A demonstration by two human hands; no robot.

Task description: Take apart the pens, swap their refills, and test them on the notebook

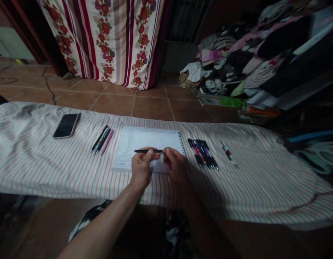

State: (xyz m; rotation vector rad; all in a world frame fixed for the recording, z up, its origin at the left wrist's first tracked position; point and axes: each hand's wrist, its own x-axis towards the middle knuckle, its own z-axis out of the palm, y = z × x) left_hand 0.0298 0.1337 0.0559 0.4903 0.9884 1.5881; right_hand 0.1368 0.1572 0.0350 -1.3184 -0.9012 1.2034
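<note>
Over a spiral notebook [153,135] I hold a black pen [145,151] level between both hands. My left hand [142,163] is closed, its thumb and fingers pinching the pen's barrel. At the pen's other end, my right hand [176,162] is closed with thumb and forefinger pinched on it; the tip is partly covered by these fingers. Left of the notebook lie several pens [102,140], one of them pink. A larger bunch of pens [203,154], mostly dark, rests just right of the spiral binding. Farther right is a single pen [228,153] in white, red and black.
A striped cloth [252,172] covers the long table. A phone [66,126] lies at the left. Beyond the table are a tiled floor [150,104], a floral curtain [118,43] and a heap of clothes [236,57] at the right.
</note>
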